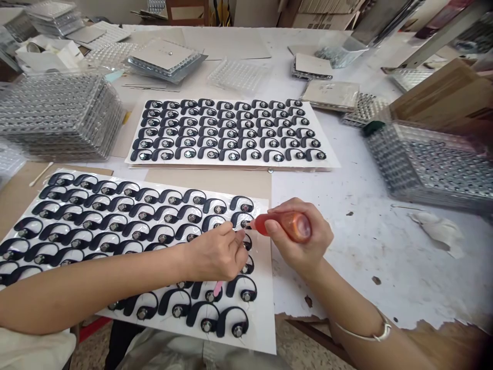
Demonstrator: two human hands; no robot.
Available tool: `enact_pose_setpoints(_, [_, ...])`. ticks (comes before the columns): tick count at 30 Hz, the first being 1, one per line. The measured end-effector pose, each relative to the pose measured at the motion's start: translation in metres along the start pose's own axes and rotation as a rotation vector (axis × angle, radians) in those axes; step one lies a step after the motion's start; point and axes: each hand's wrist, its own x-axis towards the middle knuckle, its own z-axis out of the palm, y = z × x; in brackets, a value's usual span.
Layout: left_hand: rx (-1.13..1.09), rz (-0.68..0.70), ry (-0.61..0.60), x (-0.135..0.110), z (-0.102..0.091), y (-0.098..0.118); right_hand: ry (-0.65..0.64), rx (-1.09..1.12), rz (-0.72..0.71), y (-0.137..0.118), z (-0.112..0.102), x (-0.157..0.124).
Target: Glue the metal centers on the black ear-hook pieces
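A white sheet (265, 318) lies in front of me, carrying rows of black ear-hook parts with round metal centres. My right hand (300, 231) is shut around a red-orange squeeze bottle (283, 225), its tip almost touching one black ear-hook part (242, 221). My left hand (217, 252) rests over the sheet, with its fingertips pinched together beside that part. Whether those fingers hold anything is hidden. A small pink object (217, 288) shows just below that hand. Farther off, a second sheet (327, 139) holds neat rows of the same parts.
Stacks of transparent blister trays (61, 115) stand at the left. A tray of metal-centred parts (431, 169) sits at the right beside cardboard (435, 97). The white worktable (370, 267) has chipped paint, and crumpled tissue (435, 231) lies on it.
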Motion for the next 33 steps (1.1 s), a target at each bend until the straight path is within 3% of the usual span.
enact_pose_setpoints(18, [-0.017,-0.03,0.029,-0.0008,0.0021,0.002,0.023,-0.086,-0.14,-0.0014,0.0011,-0.0002])
enact_pose_setpoints(33, [-0.024,-0.036,0.029,-0.0021,0.0042,0.0031,0.098,-0.063,-0.087,0.0028,-0.0033,-0.0068])
